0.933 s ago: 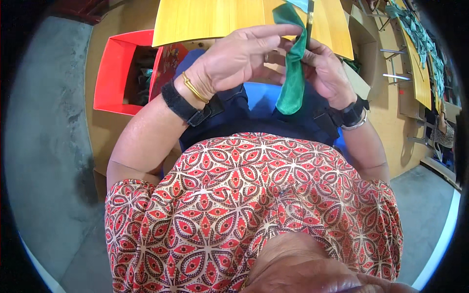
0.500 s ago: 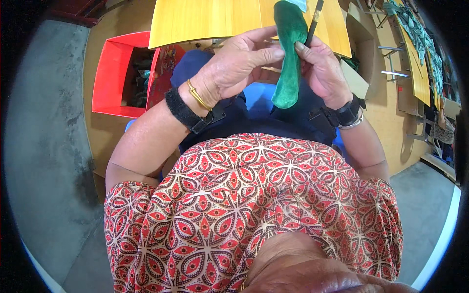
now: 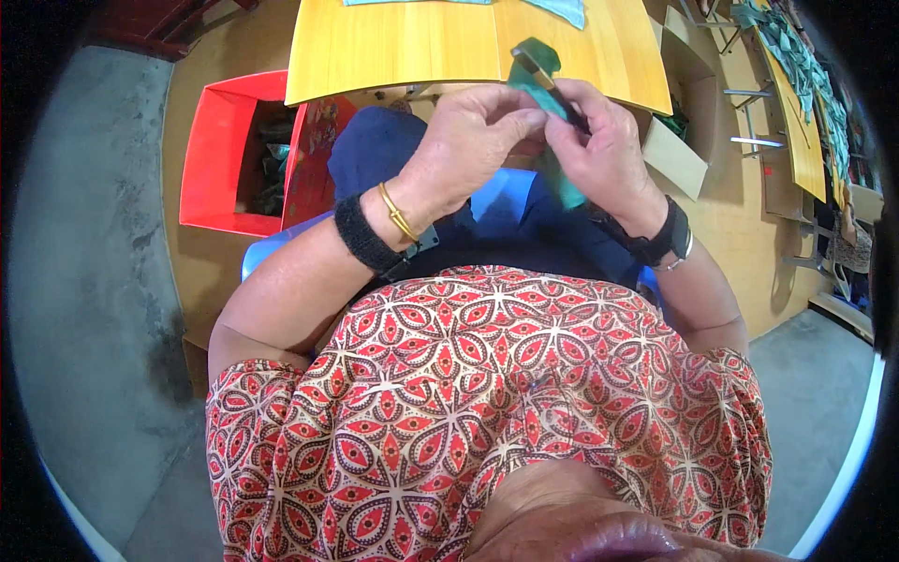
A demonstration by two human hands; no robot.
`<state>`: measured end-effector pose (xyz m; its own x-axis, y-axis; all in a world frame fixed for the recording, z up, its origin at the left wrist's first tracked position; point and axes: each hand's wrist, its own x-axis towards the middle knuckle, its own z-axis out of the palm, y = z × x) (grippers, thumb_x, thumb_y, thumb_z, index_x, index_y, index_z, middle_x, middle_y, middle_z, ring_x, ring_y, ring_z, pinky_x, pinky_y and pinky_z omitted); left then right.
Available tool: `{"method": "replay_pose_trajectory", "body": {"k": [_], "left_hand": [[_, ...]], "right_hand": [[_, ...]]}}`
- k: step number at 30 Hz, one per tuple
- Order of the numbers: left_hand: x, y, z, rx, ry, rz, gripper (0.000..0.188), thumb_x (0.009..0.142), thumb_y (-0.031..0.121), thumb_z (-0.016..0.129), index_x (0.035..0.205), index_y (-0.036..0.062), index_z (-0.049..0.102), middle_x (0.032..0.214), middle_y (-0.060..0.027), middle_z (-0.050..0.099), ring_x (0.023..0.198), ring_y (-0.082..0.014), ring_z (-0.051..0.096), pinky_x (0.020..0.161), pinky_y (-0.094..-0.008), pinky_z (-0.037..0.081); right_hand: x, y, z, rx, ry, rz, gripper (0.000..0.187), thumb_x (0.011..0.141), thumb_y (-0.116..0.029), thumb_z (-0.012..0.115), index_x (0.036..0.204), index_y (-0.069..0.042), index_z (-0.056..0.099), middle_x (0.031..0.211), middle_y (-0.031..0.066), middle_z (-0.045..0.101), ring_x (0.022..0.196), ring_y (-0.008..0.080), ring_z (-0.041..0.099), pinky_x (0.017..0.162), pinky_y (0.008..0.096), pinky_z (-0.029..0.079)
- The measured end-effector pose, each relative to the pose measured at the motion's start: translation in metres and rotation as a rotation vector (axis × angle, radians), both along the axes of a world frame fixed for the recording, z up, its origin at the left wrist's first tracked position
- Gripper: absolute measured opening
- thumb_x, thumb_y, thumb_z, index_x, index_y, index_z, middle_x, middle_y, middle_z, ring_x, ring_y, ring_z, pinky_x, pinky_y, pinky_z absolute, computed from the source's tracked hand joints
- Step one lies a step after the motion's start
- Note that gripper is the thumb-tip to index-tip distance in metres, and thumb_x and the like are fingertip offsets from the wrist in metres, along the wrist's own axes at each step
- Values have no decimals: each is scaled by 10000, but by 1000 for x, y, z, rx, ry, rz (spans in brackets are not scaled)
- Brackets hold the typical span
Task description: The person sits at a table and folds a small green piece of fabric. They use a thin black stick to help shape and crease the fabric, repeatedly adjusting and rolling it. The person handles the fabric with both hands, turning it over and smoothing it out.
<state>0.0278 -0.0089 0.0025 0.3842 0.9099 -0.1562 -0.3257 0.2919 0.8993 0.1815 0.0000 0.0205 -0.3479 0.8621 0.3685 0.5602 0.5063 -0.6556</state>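
Close to the near edge of the yellow table, my left hand [image 3: 459, 145] pinches a narrow green velvet piece [image 3: 552, 101] between thumb and fingers. My right hand [image 3: 604, 150] closes around a slim black stick [image 3: 536, 70] with a gold-coloured section and presses against the same cloth. The stick points up and left, lying across the cloth's upper part. Fingers cover the middle of the velvet; its lower end hangs blurred below my right hand.
Light-blue cloth pieces [image 3: 559, 9] lie on the yellow table [image 3: 403, 47]. A red box [image 3: 208, 159] with dark contents stands at left. An open cardboard box [image 3: 676, 159] is at right. Farther right, another table [image 3: 796, 140] carries pale green cloth.
The velvet, earlier stretched long and upright, is now bunched lower between my hands. The stick has swung from pointing up-right to pointing up-left across it. My hands have drawn closer together.
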Motion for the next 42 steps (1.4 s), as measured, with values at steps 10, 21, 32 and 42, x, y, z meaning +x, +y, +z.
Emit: {"method": "replay_pose_trajectory", "body": {"k": [10, 21, 32, 42], "left_hand": [[-9, 6, 8, -96, -200, 42, 163, 842, 135, 475, 900, -5, 533, 805, -68, 567, 717, -140, 570, 628, -271, 499], [-12, 2, 7, -65, -177, 67, 162, 833, 125, 487, 917, -11, 514, 831, -69, 554, 727, -137, 555, 651, -283, 486], [-9, 1, 12, 65, -23, 104, 136, 785, 88, 543, 840, -36, 552, 749, -44, 576, 659, -77, 551, 568, -201, 474], [-13, 1, 18, 487, 369, 176, 108, 765, 56, 539, 738, -42, 576, 659, -55, 598, 593, -85, 565, 540, -196, 470]], "right_hand": [[2, 3, 22, -629, 510, 297, 286, 834, -36, 454, 1118, -1, 466, 795, 7, 547, 727, 52, 488, 691, 179, 407], [-1, 0, 11, -685, 650, 219, 166, 812, -81, 529, 945, 3, 476, 755, 10, 531, 666, 37, 481, 580, 164, 403], [5, 3, 7, -862, 709, 159, 121, 800, -122, 555, 850, -12, 555, 619, -10, 518, 493, 11, 411, 415, 137, 306], [4, -1, 9, -852, 613, 194, 121, 801, -118, 546, 843, -6, 562, 634, -3, 539, 500, 7, 400, 423, 134, 303]]}}
